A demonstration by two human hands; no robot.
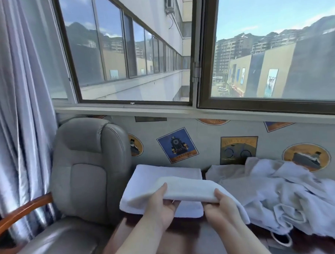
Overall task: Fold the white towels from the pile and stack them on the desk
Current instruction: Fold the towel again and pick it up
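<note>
The left hand [162,204] is shown gripping the near edge of a folded white towel [184,189], thumb on top and fingers curled beneath; the right hand [222,205] is shown pinching the same edge further along, thumb likewise uppermost. The towel is held just above a stack of folded towels [165,175] that lies on the dark desk [196,239], close to the wall with its poster stickers [177,145]. One end of the held towel is seen to droop past the right hand, so the fold is judged not fully squared. The step in hand is judged to be the laying of this towel on the stack. For a good result, the drooping end is best tucked level, the long edges are aligned with those of the stack below, and the far edge is lowered first so that the fingers can be drawn out from beneath without dragging the layers. The pile of unfolded towels [292,194] is seen to the right, just beside the stack, and a grey chair [88,168] to the left.
</note>
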